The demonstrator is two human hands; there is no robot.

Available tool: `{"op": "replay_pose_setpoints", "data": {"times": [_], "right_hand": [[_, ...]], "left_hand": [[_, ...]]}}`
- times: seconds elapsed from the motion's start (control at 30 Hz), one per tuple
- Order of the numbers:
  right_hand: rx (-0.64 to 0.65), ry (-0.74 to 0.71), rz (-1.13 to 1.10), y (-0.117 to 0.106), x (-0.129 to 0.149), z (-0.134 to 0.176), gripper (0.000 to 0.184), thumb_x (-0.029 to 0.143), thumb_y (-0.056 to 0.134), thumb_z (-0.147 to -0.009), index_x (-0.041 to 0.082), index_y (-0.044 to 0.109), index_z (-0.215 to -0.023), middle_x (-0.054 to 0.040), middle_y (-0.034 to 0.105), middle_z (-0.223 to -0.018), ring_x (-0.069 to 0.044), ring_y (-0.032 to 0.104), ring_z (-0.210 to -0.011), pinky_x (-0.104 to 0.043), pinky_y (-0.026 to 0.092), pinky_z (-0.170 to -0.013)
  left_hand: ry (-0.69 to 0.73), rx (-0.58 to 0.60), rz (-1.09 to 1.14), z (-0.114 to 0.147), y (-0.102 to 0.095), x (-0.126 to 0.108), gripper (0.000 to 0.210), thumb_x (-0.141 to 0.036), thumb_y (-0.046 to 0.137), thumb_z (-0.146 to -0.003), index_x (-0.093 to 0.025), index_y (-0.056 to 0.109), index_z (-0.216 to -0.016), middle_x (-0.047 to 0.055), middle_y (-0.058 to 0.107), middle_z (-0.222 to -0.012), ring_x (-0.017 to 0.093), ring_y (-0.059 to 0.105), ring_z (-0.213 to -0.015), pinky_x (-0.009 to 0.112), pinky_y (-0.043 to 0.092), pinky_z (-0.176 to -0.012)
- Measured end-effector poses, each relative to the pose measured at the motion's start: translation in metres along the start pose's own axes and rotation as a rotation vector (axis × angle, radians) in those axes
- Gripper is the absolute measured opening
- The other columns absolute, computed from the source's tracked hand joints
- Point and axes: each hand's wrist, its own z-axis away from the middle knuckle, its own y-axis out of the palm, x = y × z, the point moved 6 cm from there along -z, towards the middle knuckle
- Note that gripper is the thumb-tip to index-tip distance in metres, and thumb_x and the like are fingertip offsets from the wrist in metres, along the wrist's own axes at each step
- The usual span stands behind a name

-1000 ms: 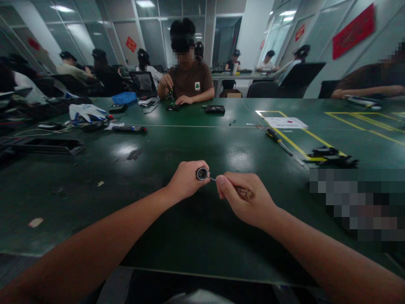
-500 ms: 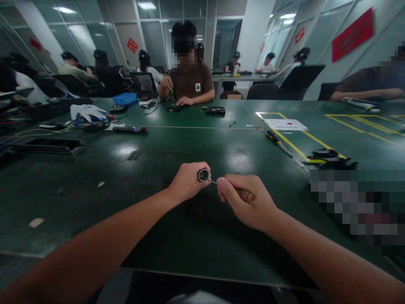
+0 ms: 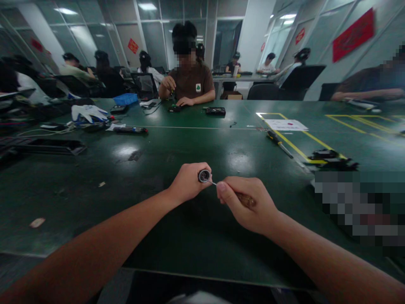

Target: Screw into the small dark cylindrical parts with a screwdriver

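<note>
Closed around a small dark cylindrical part (image 3: 204,175) is my left hand (image 3: 187,182). The part's round, hollow end, with a lighter metallic rim, faces me; most of its body is hidden in the fist. My right hand (image 3: 248,202) grips a screwdriver (image 3: 247,200) by its brownish, translucent handle. The thin metal shaft points left, and its tip is at the opening of the part; how deep it reaches I cannot tell. Both hands are above the green table (image 3: 190,245), close together in the middle of the view.
A yellow-black screwdriver (image 3: 280,143) lies to the right, near black parts (image 3: 330,159) and a white sheet (image 3: 286,125). To the left are a pen-like tool (image 3: 130,130), white gloves (image 3: 89,114) and a black tray-like part (image 3: 50,146). A co-worker (image 3: 191,80) sits opposite.
The screwdriver's handle has tilted slightly, and my right hand has dropped a touch. My left hand still holds the cylindrical part in nearly the same place.
</note>
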Motion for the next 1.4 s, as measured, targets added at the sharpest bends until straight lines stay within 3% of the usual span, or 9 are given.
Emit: {"op": "replay_pose_setpoints", "data": {"times": [0.6,0.83,1.2,1.4], "right_hand": [[-0.018,0.022,0.049,0.0,-0.0037,0.0009,0.042,0.028,0.045,-0.104,0.018,0.054,-0.065,0.0029,0.05,-0.055,-0.008,0.046,-0.049,-0.025,0.034,-0.053],[-0.017,-0.043,0.116,0.002,0.0007,-0.0008,0.039,0.026,0.044,-0.103,0.019,0.049,-0.065,0.0029,0.048,-0.057,-0.008,0.045,-0.05,-0.025,0.033,-0.052],[-0.092,0.082,0.042,-0.0036,-0.0085,0.0024,0.043,0.029,0.047,-0.103,0.018,0.056,-0.063,0.0033,0.052,-0.054,-0.008,0.048,-0.047,-0.023,0.034,-0.05],[-0.13,0.071,0.069,-0.0051,-0.0075,0.0023,0.043,0.029,0.047,-0.103,0.018,0.055,-0.062,0.0031,0.051,-0.053,-0.008,0.047,-0.047,-0.024,0.034,-0.05]], "left_hand": [[0.001,-0.006,-0.011,-0.0015,0.0001,-0.0012,0.005,-0.017,0.07,-0.078,-0.016,0.066,-0.075,-0.003,0.066,-0.068,0.01,0.056,-0.061,0.022,0.038,-0.061],[-0.003,-0.027,-0.001,-0.0027,0.0003,0.0011,0.004,-0.018,0.068,-0.079,-0.017,0.066,-0.075,-0.004,0.066,-0.066,0.01,0.056,-0.059,0.022,0.039,-0.061],[-0.02,0.011,-0.055,0.0001,0.0007,0.0017,0.008,-0.022,0.068,-0.08,-0.017,0.065,-0.076,-0.004,0.063,-0.066,0.011,0.056,-0.061,0.024,0.036,-0.059],[-0.038,0.049,-0.031,0.0004,0.0051,0.001,0.008,-0.022,0.067,-0.081,-0.017,0.065,-0.075,-0.004,0.062,-0.065,0.01,0.055,-0.061,0.024,0.034,-0.058]]}}
